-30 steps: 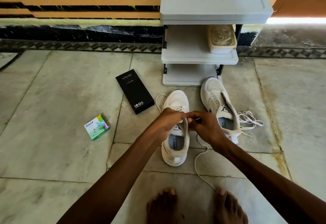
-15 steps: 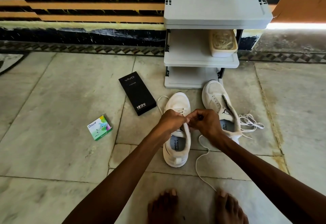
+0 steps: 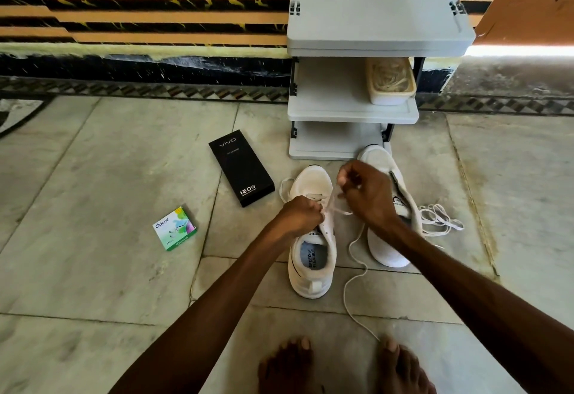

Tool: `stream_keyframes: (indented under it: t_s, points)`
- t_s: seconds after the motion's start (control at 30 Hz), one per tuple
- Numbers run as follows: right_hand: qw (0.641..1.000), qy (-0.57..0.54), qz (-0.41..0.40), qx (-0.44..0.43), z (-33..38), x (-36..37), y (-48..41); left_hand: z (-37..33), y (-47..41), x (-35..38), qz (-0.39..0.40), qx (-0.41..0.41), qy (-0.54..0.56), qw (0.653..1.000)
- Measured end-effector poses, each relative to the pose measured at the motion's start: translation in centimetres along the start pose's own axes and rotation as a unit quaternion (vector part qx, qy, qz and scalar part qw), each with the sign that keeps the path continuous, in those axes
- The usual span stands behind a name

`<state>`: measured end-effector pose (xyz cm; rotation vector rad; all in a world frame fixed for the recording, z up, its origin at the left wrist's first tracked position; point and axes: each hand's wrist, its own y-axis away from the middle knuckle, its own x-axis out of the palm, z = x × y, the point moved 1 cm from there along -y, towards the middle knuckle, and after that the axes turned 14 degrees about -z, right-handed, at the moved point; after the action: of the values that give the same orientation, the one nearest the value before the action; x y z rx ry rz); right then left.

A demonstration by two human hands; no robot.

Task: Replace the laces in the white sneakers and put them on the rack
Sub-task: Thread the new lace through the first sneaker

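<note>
Floor (image 3: pixel 108 161) marble, rack (image 3: pixel 372 5) by striped wall (image 3: pixel 139 5); left hand (image 3: pixel 302 215), right hand (image 3: pixel 366 192) pinching lace (image 3: pixel 341 212).

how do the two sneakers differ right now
The left sneaker stands upright; the right sneaker leans on its side. The left sneaker has a lace running through it, pinched by the left hand and right hand; the right sneaker has a loose lace lying beside it. Both are white, toes toward the rack.

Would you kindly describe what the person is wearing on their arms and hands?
Nothing is worn: the left hand and right hand have no gloves, and both forearms are bare up to the frame edge, with no sleeves, watch, bracelet or rings in view.
</note>
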<state>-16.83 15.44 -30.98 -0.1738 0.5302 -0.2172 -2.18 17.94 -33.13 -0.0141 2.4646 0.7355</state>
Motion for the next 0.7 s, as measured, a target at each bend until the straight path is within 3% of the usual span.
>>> stream_keyframes:
  t_s: [0.1, 0.23, 0.3, 0.33, 0.4, 0.43, 0.5, 0.57, 0.7]
  points:
    - [0.989, -0.136, -0.058, 0.03, 4.0, -2.4, -2.9, 0.1, -0.1, -0.1, 0.004, -0.005, -0.023, 1.0]
    - [0.896, -0.417, -0.038, 0.144, 8.9, -5.4, -6.3, 0.0, -0.1, -0.3, 0.005, -0.008, -0.029, 1.0]
    - [0.874, -0.441, 0.002, 0.206, 9.4, -5.8, -6.6, 0.1, -0.1, -0.4, 0.004, 0.0, -0.036, 0.999]
    - [0.894, -0.393, 0.033, 0.215, 9.1, -5.6, -6.3, 0.2, -0.1, -0.5, 0.003, 0.003, -0.041, 0.999]
    - [0.968, -0.156, 0.12, 0.159, 7.3, -4.6, -4.6, 0.6, -0.3, -0.7, -0.005, 0.012, -0.052, 0.999]
    - [0.98, -0.007, 0.166, 0.109, 5.9, -3.7, -3.6, 0.8, -0.5, -0.7, -0.009, 0.016, -0.057, 0.998]
    - [0.954, 0.191, 0.23, 0.025, 2.8, -2.0, -1.4, 1.2, -0.5, -0.8, -0.022, 0.036, -0.061, 0.997]
    - [0.933, 0.254, 0.254, 0.006, 0.6, -0.9, 0.4, 1.2, -0.2, -0.8, -0.054, 0.064, -0.058, 0.995]
    - [0.939, 0.238, 0.247, 0.004, -1.0, -0.4, 1.6, 1.5, -0.1, -0.6, -0.122, 0.13, -0.052, 0.983]
